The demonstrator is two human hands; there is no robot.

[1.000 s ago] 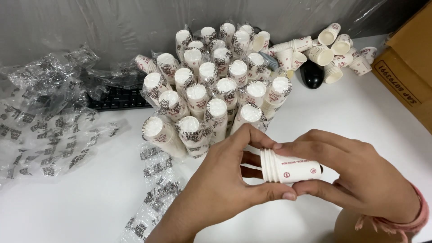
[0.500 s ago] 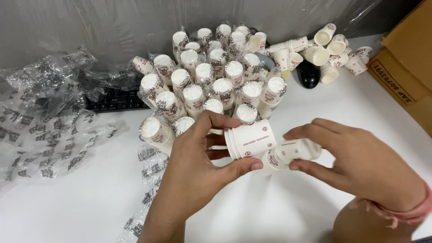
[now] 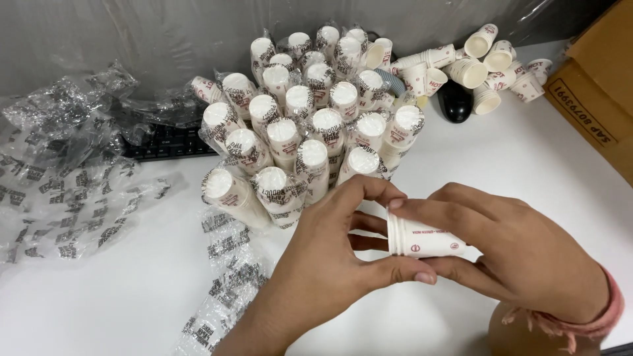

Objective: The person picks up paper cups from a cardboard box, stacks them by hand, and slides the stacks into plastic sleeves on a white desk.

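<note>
Head view: left hand and right hand fingers pinch small stack of paper cups above table, near wrapped cup stacks.

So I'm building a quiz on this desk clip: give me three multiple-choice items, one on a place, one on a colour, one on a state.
1. Where does the black mouse lie?
A. Between the wrapped cup stacks and the loose cups
B. On the empty wrappers at the left
C. Inside the cardboard box

2. What colour is the band on the right wrist?
A. Green
B. Pink
C. Black

3. How is the small stack of paper cups held?
A. Upright on the table, untouched
B. On its side, between both hands
C. In the left hand alone, high up

Answers:
1 A: the mouse sits behind the wrapped cup stacks, beside the loose cups.
2 B: pink shows at the wrist.
3 B: fingers of the left hand and right hand meet around it, and it lies sideways.
</note>
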